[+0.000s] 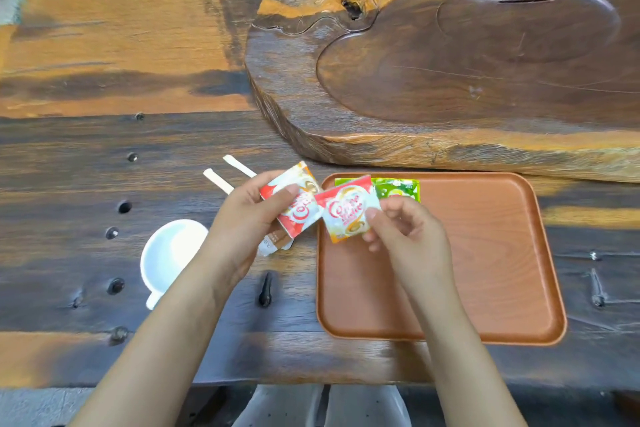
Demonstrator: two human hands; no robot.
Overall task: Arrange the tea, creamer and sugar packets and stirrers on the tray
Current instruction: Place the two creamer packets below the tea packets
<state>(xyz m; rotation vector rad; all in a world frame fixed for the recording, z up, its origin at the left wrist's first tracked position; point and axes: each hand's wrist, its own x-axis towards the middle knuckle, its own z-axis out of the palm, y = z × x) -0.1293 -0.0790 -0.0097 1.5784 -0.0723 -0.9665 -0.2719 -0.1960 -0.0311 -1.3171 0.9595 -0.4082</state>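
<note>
An orange-brown tray (pixel 485 270) lies on the dark wooden table. Green tea packets (pixel 398 188) rest in its far left corner, partly hidden. My right hand (pixel 405 229) pinches a red and white creamer packet (pixel 348 210) above the tray's left edge. My left hand (pixel 242 218) grips a second creamer packet (pixel 298 203) just left of the tray. Under that hand a brown and white sugar packet (pixel 277 241) peeks out on the table. Two wooden stirrers (pixel 228 172) lie on the table behind my left hand.
A white cup (pixel 166 253) stands on the table left of my left forearm. A large carved wooden slab (pixel 450 80) fills the far right, close behind the tray. The table's front edge runs below my forearms.
</note>
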